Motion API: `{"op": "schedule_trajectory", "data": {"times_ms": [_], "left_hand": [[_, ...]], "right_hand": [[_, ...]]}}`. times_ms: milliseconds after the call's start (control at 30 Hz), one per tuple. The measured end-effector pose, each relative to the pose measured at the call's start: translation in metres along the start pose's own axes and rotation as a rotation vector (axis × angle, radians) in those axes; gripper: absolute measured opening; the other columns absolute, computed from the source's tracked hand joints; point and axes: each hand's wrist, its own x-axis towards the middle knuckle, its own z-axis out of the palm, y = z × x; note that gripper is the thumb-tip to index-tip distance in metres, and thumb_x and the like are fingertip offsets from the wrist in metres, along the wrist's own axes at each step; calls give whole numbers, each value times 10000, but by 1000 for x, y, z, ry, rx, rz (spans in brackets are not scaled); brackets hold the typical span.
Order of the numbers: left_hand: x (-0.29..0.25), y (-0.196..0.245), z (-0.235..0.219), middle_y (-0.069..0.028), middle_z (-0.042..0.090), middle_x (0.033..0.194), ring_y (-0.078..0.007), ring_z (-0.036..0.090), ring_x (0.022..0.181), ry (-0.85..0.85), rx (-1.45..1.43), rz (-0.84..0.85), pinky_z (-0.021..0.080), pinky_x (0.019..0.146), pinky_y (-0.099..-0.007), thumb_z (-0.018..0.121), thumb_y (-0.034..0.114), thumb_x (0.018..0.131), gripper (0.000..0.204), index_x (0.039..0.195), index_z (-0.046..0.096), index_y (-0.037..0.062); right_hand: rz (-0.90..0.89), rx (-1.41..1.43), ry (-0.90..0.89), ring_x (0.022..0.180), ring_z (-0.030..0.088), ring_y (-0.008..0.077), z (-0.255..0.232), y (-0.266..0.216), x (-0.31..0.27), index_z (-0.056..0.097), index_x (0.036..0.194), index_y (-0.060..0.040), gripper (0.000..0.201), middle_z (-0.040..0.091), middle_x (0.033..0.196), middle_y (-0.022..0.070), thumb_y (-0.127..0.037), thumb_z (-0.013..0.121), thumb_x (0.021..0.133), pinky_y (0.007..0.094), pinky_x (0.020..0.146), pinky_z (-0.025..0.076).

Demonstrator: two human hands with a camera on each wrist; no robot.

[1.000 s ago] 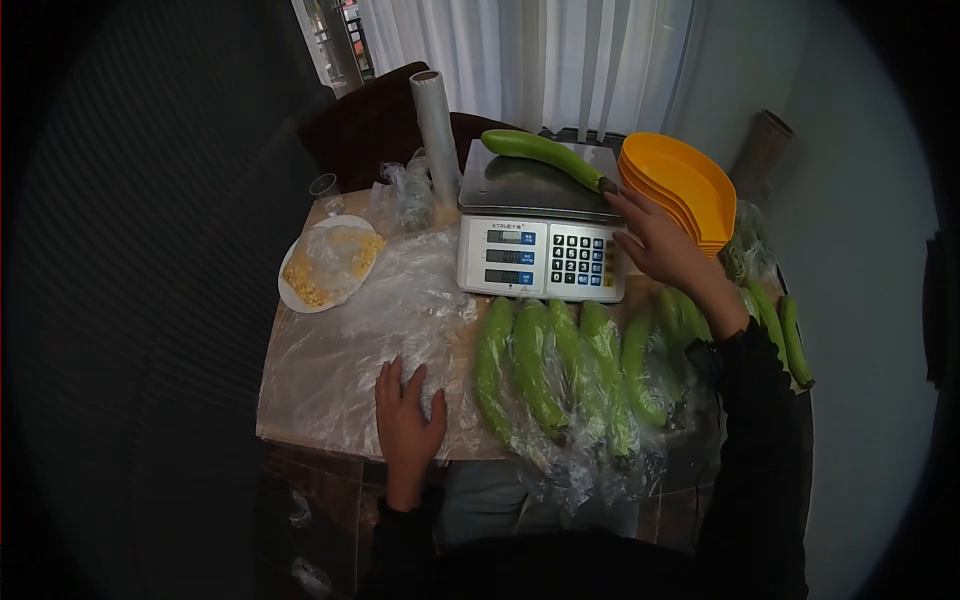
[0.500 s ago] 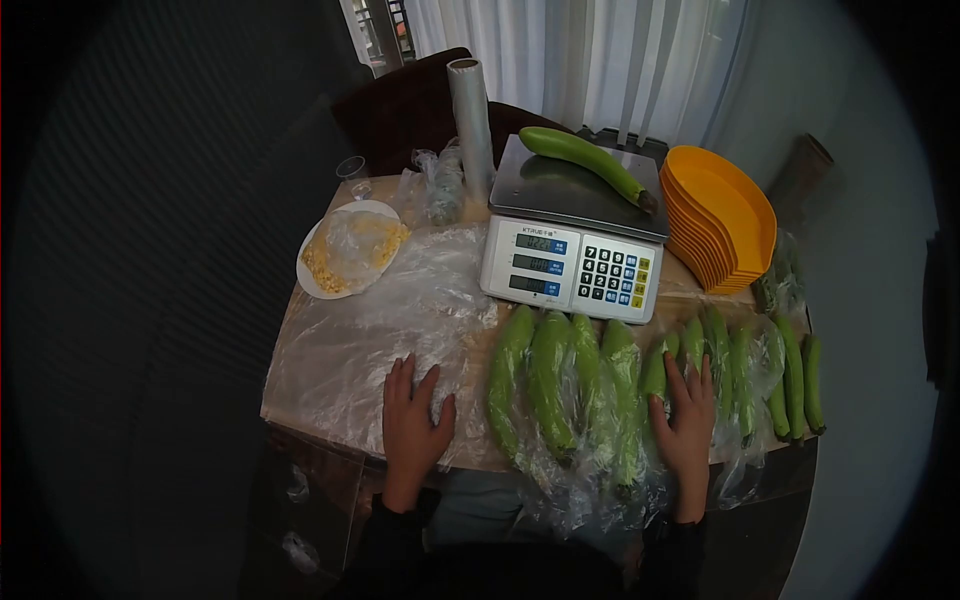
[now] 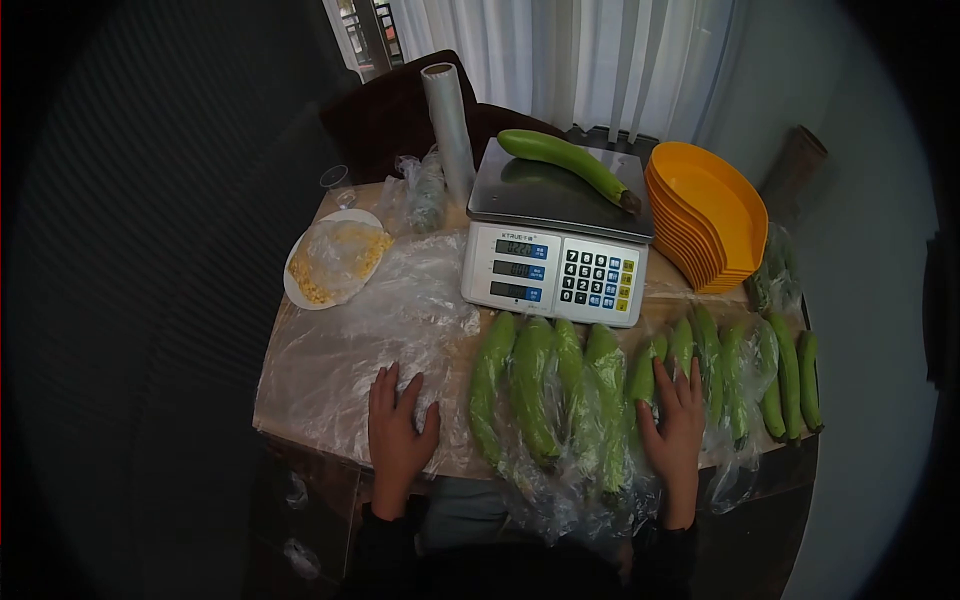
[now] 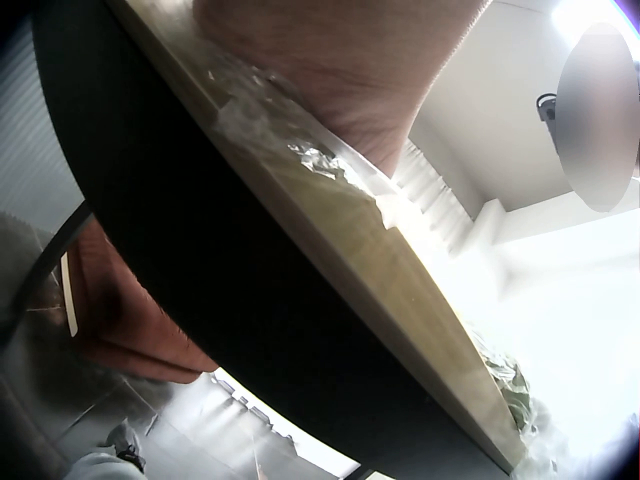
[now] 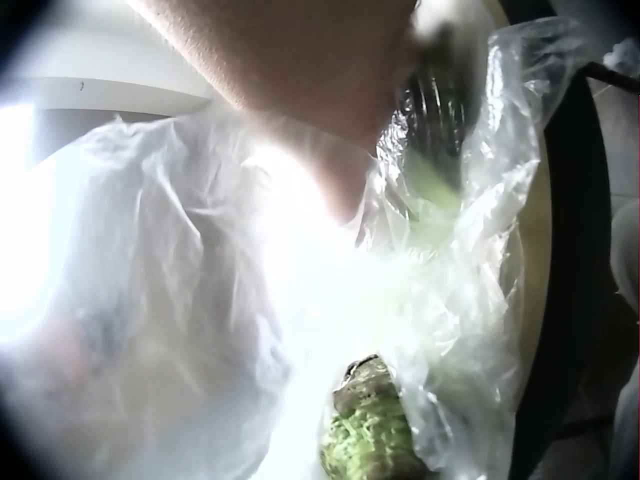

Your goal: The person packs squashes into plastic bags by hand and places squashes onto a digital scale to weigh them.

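My left hand lies flat, fingers straight, on a sheet of clear plastic wrap spread over the table's front left. My right hand rests flat on the row of long green gourds in clear plastic bags along the front edge. One green gourd lies on the pan of a digital scale at the middle back. In the right wrist view my palm presses on crumpled plastic, with a gourd stem end below it. The left wrist view shows my wrist on the table edge.
A stack of orange trays stands right of the scale. A roll of plastic film stands upright behind it, with crumpled bags beside. A white plate of yellow kernels under film sits at the back left. More gourds lie at the right edge.
One second ago my right hand was up at the scale's keypad; it came down onto the bagged gourds. Since half a second ago both hands stay put and only the view shifts.
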Motion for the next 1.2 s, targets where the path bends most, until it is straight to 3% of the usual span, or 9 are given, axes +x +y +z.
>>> {"op": "schedule_trajectory", "data": {"times_ms": [467,533,600,733,833,900,1000,1100,1200], "left_hand": [[-1,-1,-2,-276,533,1618,-531,458,1521,12,-8,24,385,1259,-595,768,183,956,466,1393,720,30],[-3,1,-3,-276,532,1621,-528,466,1519,25,-17,33,401,1250,-588,766,151,952,463,1395,718,24],[-7,5,-5,-260,585,1561,-488,532,1477,196,-279,-34,458,1210,-541,752,62,935,415,1346,729,7],[-21,-17,-16,-239,640,1475,-435,593,1420,379,-271,77,500,1165,-489,735,-1,922,365,1287,735,-6],[-27,-7,-39,-222,668,1406,-433,619,1371,201,-320,13,509,1146,-484,746,12,923,315,1237,734,-11],[-22,8,-50,-241,644,1459,-462,591,1386,-77,-307,-22,470,1179,-541,765,108,961,358,1300,739,-5],[-25,27,-55,-250,598,1552,-482,530,1461,-87,-30,115,382,1251,-594,757,238,1006,463,1407,714,11],[-38,9,-34,-249,544,1630,-484,462,1537,-161,5,123,293,1307,-609,720,297,1041,527,1495,671,34],[-39,8,-29,-247,534,1643,-502,436,1559,-124,-119,69,277,1318,-615,708,262,1048,491,1494,675,60]], "right_hand": [[-70,-89,-33,1609,313,554,-1,-4,-1,573,1608,-102,628,560,1583,255,-267,710,1018,608,1258,357],[-37,-81,-70,1629,295,522,-1,-7,-2,538,1638,-103,632,525,1644,240,-241,677,1038,594,1292,315],[-36,-83,-69,1629,293,522,-2,-9,-2,537,1639,-102,622,527,1641,242,-240,666,1046,595,1291,316],[-49,-92,-39,1618,295,551,3,-5,-3,546,1626,-90,618,544,1605,256,-257,675,1045,616,1261,349],[-38,-80,-56,1614,301,549,1,-8,-2,540,1630,-89,607,549,1602,252,-254,656,1057,610,1267,347],[-31,-70,-63,1613,303,547,1,-7,-3,539,1630,-88,604,549,1603,252,-251,652,1059,607,1270,345],[-39,-83,-49,1613,303,546,1,-7,-4,539,1629,-85,600,549,1604,249,-242,648,1060,599,1275,342],[-37,-77,-62,1615,301,540,0,-7,-6,541,1627,-84,595,554,1605,243,-238,643,1062,597,1278,338],[-51,-67,-52,1619,299,533,2,-4,-4,542,1627,-83,592,558,1604,238,-234,639,1063,595,1282,334]]}}
